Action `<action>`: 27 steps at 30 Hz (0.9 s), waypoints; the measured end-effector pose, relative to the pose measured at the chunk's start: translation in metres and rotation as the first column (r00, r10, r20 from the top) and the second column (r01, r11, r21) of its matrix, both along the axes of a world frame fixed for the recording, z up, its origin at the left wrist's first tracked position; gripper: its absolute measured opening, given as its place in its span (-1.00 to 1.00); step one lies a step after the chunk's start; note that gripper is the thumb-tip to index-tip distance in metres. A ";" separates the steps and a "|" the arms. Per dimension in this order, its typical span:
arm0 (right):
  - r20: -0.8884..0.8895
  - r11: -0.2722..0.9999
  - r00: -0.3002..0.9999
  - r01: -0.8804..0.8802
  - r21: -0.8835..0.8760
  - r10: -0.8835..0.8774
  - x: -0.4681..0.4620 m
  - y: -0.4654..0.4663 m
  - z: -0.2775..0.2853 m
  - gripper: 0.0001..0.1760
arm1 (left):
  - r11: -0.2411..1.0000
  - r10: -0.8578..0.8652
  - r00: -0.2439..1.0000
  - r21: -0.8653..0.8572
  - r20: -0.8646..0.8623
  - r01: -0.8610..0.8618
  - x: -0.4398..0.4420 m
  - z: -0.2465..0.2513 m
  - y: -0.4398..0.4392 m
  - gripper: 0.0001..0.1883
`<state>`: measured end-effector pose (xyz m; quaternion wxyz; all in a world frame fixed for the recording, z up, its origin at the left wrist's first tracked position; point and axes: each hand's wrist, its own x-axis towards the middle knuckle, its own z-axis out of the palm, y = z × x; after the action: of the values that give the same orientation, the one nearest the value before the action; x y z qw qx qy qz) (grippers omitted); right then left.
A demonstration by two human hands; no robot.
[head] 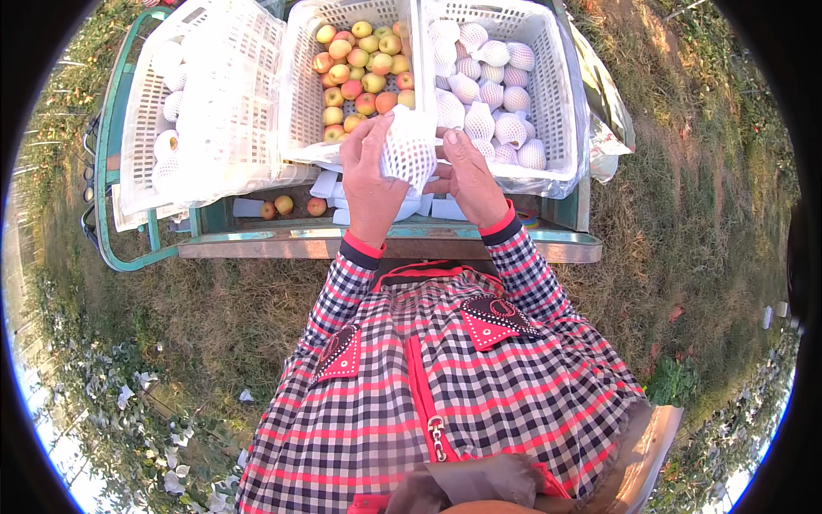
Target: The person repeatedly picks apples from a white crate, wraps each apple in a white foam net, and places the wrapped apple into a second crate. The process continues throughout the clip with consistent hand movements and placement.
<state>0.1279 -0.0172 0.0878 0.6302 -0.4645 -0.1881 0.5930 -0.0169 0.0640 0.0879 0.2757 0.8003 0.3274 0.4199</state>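
Observation:
My left hand (372, 173) grips a white foam net sleeve (408, 146), its thumb and forefinger at the upper left edge. Whether fruit is inside the sleeve I cannot tell. Just to its right, my right hand (472, 177) has its fingers apart, with the fingertips close to the net's right edge; any contact there is unclear. Beyond the hands, a white plastic crate (305, 96) holds several loose yellow-red apples (374, 82). The right-hand crate (553, 96) is lined with clear plastic and contains several apples in foam nets (491, 94).
Another white crate (257, 109), with netted fruit (172, 106) and a plastic liner, sits at left. A green metal cart (289, 232) carries the crates. In its front trough lie several loose apples (284, 205) and flat foam sleeves (449, 209). Dry grass (225, 308) surrounds the cart.

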 end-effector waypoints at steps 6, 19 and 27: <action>-0.437 0.991 0.898 -0.002 0.130 0.059 -0.005 0.003 -0.022 -0.49 | 0.933 -0.178 0.963 -0.276 0.203 0.230 -0.001 -0.021 -0.012 -0.25; -0.184 0.972 0.954 0.227 -0.066 -0.235 0.159 0.039 -0.128 -0.53 | 0.940 -0.205 0.946 -0.319 -0.252 0.119 -0.043 -0.056 -0.050 -0.55; 0.811 0.822 0.468 0.259 -0.507 0.353 0.240 0.188 -0.249 0.35 | 0.953 -0.143 0.907 -0.303 -0.395 0.018 -0.057 -0.069 -0.077 -0.71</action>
<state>0.3684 0.1705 -0.1613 0.2543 -0.8603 -0.3133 0.3115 -0.0735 -0.0134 0.0189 0.3329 0.8340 0.4031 0.1766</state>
